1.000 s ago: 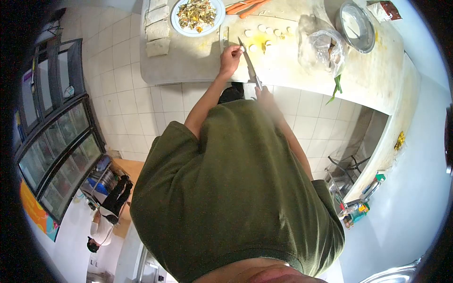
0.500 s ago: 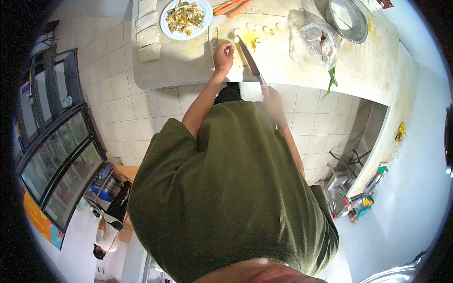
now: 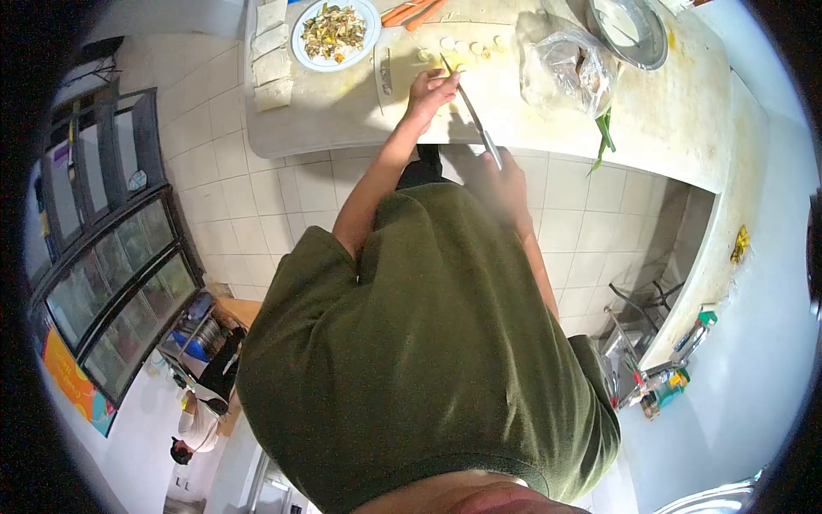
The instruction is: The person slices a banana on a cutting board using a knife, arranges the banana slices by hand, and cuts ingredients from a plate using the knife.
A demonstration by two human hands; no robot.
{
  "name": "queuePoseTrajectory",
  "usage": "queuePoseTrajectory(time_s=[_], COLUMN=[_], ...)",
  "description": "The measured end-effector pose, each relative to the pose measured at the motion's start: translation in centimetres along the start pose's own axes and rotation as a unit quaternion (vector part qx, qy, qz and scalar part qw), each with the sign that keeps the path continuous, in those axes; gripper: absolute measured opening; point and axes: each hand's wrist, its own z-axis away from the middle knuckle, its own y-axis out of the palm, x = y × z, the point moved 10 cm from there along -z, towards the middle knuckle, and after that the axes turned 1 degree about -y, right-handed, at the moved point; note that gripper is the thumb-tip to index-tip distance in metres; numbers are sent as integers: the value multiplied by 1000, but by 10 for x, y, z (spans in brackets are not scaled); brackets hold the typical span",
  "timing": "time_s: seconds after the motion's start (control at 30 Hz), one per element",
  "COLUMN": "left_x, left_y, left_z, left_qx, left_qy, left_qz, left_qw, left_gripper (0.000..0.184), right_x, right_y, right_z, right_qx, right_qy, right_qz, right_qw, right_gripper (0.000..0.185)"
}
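My right hand (image 3: pixel 507 182) is wrapped round the handle of a long knife (image 3: pixel 472 111), over the counter's front edge. The blade points up and left, its tip beside the fingers of my left hand (image 3: pixel 432 96). That left hand has its fingers stretched out and apart over the counter, with no held thing visible. Just beyond the fingertips lie several small white round pieces (image 3: pixel 461 48) on a yellow-stained patch. Left of them is a narrow strip-like item (image 3: pixel 385 73). A white plate (image 3: pixel 372 43) of chopped mixed food stands further left.
Flat pale pieces (image 3: pixel 272 68) line the counter's left side. Carrots (image 3: pixel 421 15) lie at the back. On the right are a clear plastic bag (image 3: pixel 567 70), green stalks (image 3: pixel 604 137) and a metal bowl (image 3: pixel 658 47). Another person (image 3: pixel 199 427) is at the far lower left.
My left hand has moved right and up toward the white pieces, its curled fingers now extended. My right hand has shifted slightly right and down with the knife. The camera view has shifted slightly.
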Motion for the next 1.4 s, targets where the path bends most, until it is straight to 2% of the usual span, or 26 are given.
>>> queuePoseTrajectory(time_s=[0.03, 0.23, 0.27, 0.33, 0.4, 0.43, 0.57, 0.7, 0.77, 0.8, 0.83, 0.9, 1.0, 1.1, 1.23, 1.33, 1.4], left_x=[1, 11, 12, 11, 4, 2, 14, 28, 39, 45, 51, 61, 85, 90, 82, 77, 74], left_y=[2, -11, -11, -10, -1, 6, 38, 42, 28, 20, 13, 2, -16, -12, -1, -1, -6], left_z=[2, 1, -2, -4, -1, 3, 3, 11, 16, 22, 29, 41, 53, 62, 61, 46, 33], left_qx=[-2, -77, -74, -91, -117, -132, -95, -159, -211, -226, -240, -251, -257, -252, -273, -279, -269], left_qy=[8, 80, 75, 61, 40, 27, 20, 70, 93, 85, 77, 33, 9, -20, -6, 1, 18], left_qz=[4, 55, 56, 63, 13, -11, -57, -72, -47, -41, -33, -10, 95, 52, -23, -40, -37], left_qw=[1000, 992, 993, 992, 992, 991, 994, 982, 972, 970, 967, 967, 962, 966, 962, 960, 962], left_gripper=[64, 50, 45, 47, 50, 51, 52, 46, 37, 35, 34, 34, 40, 44, 44, 40, 37], right_x=[-6, 2, 3, -5, -9, -4, -14, -33, -34, -31, -20, -31, -35, -32, -19, -19, -23], right_y=[2, -38, -45, -57, -78, -91, -113, -108, -101, -102, -114, -104, -103, -103, -110, -117, -116], right_z=[-2, -17, -28, -35, -39, -37, -44, -52, -50, -47, -42, -39, -37, -34, -31, -31, -39], right_qx=[24, 54, 41, 54, 43, 16, 16, 21, 58, 77, 80, 69, 65, 74, 85, 29, 27], right_qy=[10, -97, -116, -125, -150, -191, -225, -274, -286, -293, -277, -320, -364, -378, -377, -410, -394], right_qz=[40, 176, 196, 239, 257, 257, 304, 315, 315, 315, 264, 266, 259, 255, 305, 316, 352], right_qw=[999, 978, 973, 961, 954, 947, 926, 908, 903, 900, 920, 907, 893, 887, 871, 855, 848], right_gripper=[44, 34, 33, 33, 33, 35, 30, 25, 24, 24, 21, 20, 20, 20, 20, 19, 17])
